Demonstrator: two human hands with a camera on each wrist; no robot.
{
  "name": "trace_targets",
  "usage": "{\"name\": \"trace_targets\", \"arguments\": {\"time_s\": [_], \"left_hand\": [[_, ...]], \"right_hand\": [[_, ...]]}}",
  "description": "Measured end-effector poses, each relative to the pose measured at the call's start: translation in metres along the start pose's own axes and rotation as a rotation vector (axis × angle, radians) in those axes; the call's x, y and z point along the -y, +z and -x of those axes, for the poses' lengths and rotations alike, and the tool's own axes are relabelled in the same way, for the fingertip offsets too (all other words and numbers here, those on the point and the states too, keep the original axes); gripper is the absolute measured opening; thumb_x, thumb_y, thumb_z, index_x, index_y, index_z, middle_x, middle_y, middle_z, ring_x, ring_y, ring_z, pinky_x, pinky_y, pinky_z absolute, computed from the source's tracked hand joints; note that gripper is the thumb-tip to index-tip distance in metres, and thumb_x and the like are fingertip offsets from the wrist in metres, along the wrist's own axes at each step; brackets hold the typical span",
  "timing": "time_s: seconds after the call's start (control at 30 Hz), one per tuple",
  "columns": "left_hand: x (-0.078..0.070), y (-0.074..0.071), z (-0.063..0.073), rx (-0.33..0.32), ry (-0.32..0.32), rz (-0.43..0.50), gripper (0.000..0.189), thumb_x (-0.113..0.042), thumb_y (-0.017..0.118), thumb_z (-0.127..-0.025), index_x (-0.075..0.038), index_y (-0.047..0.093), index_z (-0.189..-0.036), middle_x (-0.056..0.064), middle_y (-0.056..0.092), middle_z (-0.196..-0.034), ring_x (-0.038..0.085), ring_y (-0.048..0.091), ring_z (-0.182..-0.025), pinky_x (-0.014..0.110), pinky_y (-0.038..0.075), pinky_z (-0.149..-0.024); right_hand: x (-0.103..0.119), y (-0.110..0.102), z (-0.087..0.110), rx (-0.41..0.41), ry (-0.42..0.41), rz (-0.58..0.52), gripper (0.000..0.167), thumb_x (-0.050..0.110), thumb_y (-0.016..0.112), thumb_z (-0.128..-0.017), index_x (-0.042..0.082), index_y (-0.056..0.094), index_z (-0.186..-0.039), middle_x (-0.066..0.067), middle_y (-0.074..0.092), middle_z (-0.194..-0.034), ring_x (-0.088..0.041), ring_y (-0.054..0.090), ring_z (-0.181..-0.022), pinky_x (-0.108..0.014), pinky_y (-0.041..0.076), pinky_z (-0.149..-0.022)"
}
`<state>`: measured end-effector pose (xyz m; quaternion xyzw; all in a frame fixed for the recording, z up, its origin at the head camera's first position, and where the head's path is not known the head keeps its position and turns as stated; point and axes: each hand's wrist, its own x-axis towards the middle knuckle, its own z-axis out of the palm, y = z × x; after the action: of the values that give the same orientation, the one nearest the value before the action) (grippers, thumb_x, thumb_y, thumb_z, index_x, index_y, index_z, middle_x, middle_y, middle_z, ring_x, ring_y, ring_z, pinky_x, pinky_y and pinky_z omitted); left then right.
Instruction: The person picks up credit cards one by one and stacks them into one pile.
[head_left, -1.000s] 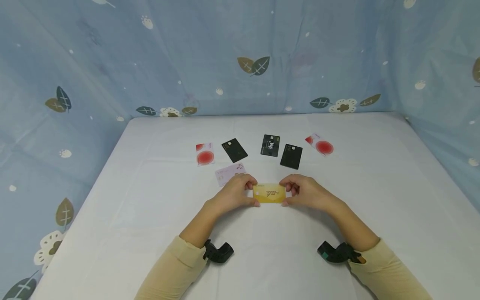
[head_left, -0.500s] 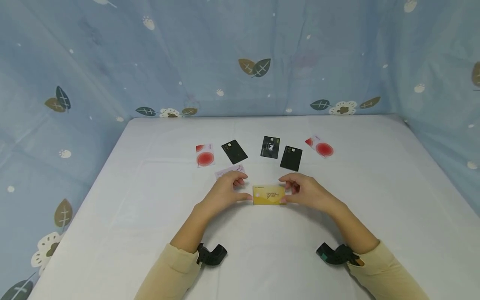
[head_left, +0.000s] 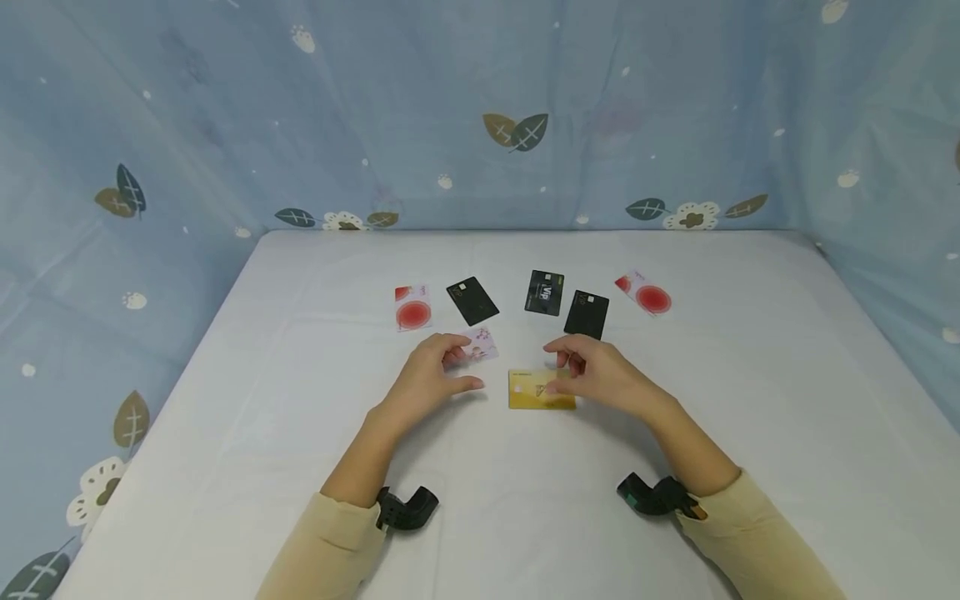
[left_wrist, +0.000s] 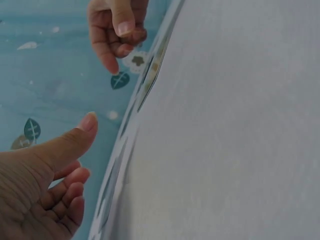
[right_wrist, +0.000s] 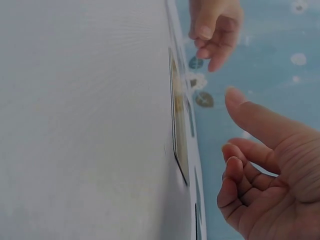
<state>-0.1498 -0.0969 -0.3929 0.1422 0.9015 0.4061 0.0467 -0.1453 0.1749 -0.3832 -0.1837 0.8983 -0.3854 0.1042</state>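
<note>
Lying flat on the white surface (head_left: 510, 500), a red-disc card (head_left: 413, 308) comes first from the left. Beside it hangs the left grip (head_left: 423, 375), released, thumb parted from its curved fingers; they overlap the lilac card (head_left: 483, 342) in the head view, though contact cannot be told. A black card (head_left: 472, 301) lies just beyond. Next is the gold card (head_left: 528, 392), flat, long axis running left to right, clear of the left thumb and to its right. Farther out lie the VIP card (head_left: 544, 292) and another black card (head_left: 587, 312). The right grip (head_left: 606, 375), also released, is nearer: its thumb overhangs the gold card, which lies below and leftward, a gap showing in the right wrist view. A second red-disc card (head_left: 650, 297) ends the spread.
</note>
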Motion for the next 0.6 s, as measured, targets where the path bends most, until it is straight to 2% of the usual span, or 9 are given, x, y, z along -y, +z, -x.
{"name": "trace_targets", "arguments": {"time_s": [0.13,0.33,0.6], "left_hand": [[0.004,-0.007,0.001,-0.018,-0.012,-0.015,0.061,-0.021,0.083,-0.071,-0.002,0.057,-0.123,0.008,0.059,-0.102,0.023,0.052,-0.095,0.038,0.043,-0.088],[0.012,-0.016,0.002,-0.032,-0.038,0.015,0.063,-0.020,0.083,-0.072,-0.003,0.055,-0.126,0.011,0.058,-0.107,0.026,0.053,-0.100,0.041,0.043,-0.091],[0.024,-0.019,0.001,-0.051,-0.059,0.000,0.065,-0.018,0.083,-0.071,0.001,0.054,-0.126,0.014,0.058,-0.110,0.028,0.052,-0.101,0.041,0.042,-0.091]], "right_hand": [[0.004,0.002,-0.003,-0.007,-0.028,0.003,0.054,0.023,0.082,-0.073,0.004,0.061,-0.119,-0.003,0.056,-0.089,-0.017,0.048,-0.076,-0.023,0.041,-0.061],[0.004,0.005,-0.009,0.000,-0.070,-0.012,0.051,0.022,0.081,-0.074,0.002,0.062,-0.116,-0.004,0.057,-0.089,-0.016,0.048,-0.075,-0.023,0.041,-0.061],[0.014,0.011,-0.019,0.028,-0.058,-0.011,0.052,0.024,0.078,-0.078,0.002,0.059,-0.121,-0.007,0.058,-0.093,-0.016,0.048,-0.076,-0.025,0.041,-0.063]]}}
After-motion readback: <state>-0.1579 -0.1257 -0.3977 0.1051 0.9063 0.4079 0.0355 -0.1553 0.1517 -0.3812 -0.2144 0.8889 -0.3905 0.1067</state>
